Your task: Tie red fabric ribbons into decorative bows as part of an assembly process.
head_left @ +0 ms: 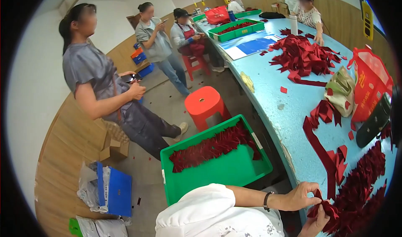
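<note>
At the lower right, my left hand [299, 198], with a dark band on its wrist, pinches a folded dark red ribbon [328, 211]. My right hand [317, 223], partly cut off by the lower edge, has thumb and fingers closed on the same ribbon from below. A long flat strip of red ribbon [319, 151] runs along the light blue table [274, 107] toward my hands. Beside them lies a thick heap of folded dark red ribbon pieces [360, 180]. A loose folded ribbon piece [340, 163] rests just beyond my fingers.
A green tray [217, 180] holding a ribbon row stands left of the table, near a red stool [205, 105]. A dark bottle [374, 121], red bag [372, 82] and large ribbon pile [303, 54] occupy the table. Several people stand or sit around; a blue box [119, 191] is at lower left.
</note>
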Motion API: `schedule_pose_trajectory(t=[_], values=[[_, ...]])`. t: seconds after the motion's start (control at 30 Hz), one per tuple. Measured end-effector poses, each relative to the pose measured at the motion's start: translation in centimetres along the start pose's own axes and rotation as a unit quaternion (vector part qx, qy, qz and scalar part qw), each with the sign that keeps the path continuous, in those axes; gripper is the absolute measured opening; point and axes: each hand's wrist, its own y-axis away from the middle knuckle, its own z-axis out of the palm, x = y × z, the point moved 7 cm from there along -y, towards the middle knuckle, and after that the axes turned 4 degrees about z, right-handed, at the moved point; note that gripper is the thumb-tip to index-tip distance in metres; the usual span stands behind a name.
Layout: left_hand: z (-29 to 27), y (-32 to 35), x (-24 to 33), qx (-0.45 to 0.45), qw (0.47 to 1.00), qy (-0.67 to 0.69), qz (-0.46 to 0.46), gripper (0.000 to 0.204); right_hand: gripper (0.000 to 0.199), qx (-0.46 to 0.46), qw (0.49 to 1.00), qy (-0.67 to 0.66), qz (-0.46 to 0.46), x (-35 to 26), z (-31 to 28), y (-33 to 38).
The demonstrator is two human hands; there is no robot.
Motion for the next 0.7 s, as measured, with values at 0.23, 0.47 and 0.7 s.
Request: schedule_pose_trajectory(t=[0.23,0.47,0.7], values=[[1.2,-0.4,-0.2,0.000,0.988,0.132,-0.085,0.014,0.035,-0.023,0.999,-0.015,0.025,2.3,-2.4,-1.0],[0.1,-1.9,-0.7,0.018,0.994,0.047,-0.094,0.011,0.026,-0.046,0.991,-0.120,0.028,0.2,0.5,-1.3],[3.2,-2.9,-2.7,-0.030,0.974,0.165,-0.155,0.015,0.016,0.001,0.994,-0.109,0.027,-1.0,-2.5,-0.9]])
